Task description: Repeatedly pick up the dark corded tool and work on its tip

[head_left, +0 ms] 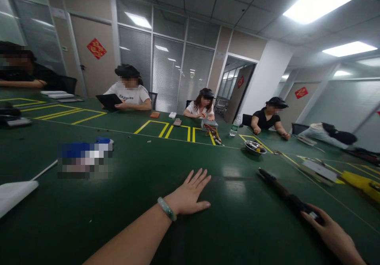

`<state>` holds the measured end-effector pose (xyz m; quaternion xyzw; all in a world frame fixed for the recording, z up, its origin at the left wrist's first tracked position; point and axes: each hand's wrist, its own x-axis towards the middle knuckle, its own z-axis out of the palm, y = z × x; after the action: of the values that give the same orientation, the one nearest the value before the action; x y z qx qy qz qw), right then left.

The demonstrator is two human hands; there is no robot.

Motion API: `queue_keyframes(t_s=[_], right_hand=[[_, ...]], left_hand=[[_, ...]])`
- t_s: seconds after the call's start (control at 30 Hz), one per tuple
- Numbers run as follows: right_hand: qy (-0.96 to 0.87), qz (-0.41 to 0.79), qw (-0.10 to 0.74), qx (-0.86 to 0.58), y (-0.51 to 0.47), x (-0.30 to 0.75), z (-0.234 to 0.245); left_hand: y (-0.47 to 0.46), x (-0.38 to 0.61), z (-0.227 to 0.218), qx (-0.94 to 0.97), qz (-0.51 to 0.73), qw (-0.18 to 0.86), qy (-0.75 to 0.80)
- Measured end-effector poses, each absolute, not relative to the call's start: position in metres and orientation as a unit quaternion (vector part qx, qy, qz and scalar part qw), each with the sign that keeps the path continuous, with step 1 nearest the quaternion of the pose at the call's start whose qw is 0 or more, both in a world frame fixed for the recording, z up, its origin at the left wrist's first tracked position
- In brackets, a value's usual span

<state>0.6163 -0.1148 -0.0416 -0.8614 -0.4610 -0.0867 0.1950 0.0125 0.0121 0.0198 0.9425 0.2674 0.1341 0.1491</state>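
Observation:
My left hand (pixel 191 194) lies on the green tabletop (pixel 127 201), palm down, with its fingers spread and nothing in it. A green bangle (pixel 166 209) circles that wrist. At the lower right, my right hand (pixel 332 233) is closed around the handle end of a long dark wand-shaped tool (pixel 282 194). The tool has a narrow black tip, a brownish middle and a thicker black handle with a small pale patch; it resembles a curling iron, but its kind is unclear. It points away from me and to the left. My right fingers are partly hidden.
Beyond my hands are a metal bowl (pixel 255 148) with small items, a water bottle (pixel 235 125) and a grey box with wires (pixel 210 125). Several people sit across the table. A partly blurred blue-and-white item (pixel 75 150) lies left; a yellow thing (pixel 360 184) is right.

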Motion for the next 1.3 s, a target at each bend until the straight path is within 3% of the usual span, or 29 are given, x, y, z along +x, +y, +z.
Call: queue_keyframes(t_s=[0.07, 0.13, 0.37, 0.63, 0.8, 0.93, 1.07, 1.3], right_hand=[[-0.498, 0.034, 0.213, -0.84, -0.115, 0.585, -0.035], [-0.547, 0.077, 0.22, -0.804, -0.111, 0.542, -0.024], [-0.691, 0.09, 0.206, -0.687, -0.053, 0.35, 0.011], [-0.784, 0.096, 0.234, -0.567, 0.01, 0.195, 0.015], [-0.804, 0.014, 0.202, -0.559, -0.007, 0.185, 0.023], [-0.685, -0.111, 0.109, -0.712, -0.04, 0.204, 0.02], [-0.616, -0.085, 0.048, -0.781, -0.054, 0.22, 0.01], [-0.686, -0.004, 0.116, -0.719, -0.024, 0.253, 0.012]], left_hand=[[0.012, 0.014, 0.017, 0.943, 0.143, 0.136, 0.269], [0.012, 0.015, 0.013, 0.942, 0.157, 0.119, 0.272], [0.007, 0.02, 0.02, 0.934, 0.208, 0.058, 0.283], [0.013, 0.022, 0.025, 0.907, 0.256, 0.028, 0.335], [0.02, 0.018, 0.022, 0.89, 0.256, 0.034, 0.377], [0.018, 0.016, 0.023, 0.887, 0.246, 0.039, 0.389], [0.012, 0.018, 0.028, 0.885, 0.249, 0.041, 0.39], [0.006, 0.017, 0.036, 0.882, 0.23, 0.037, 0.409]])
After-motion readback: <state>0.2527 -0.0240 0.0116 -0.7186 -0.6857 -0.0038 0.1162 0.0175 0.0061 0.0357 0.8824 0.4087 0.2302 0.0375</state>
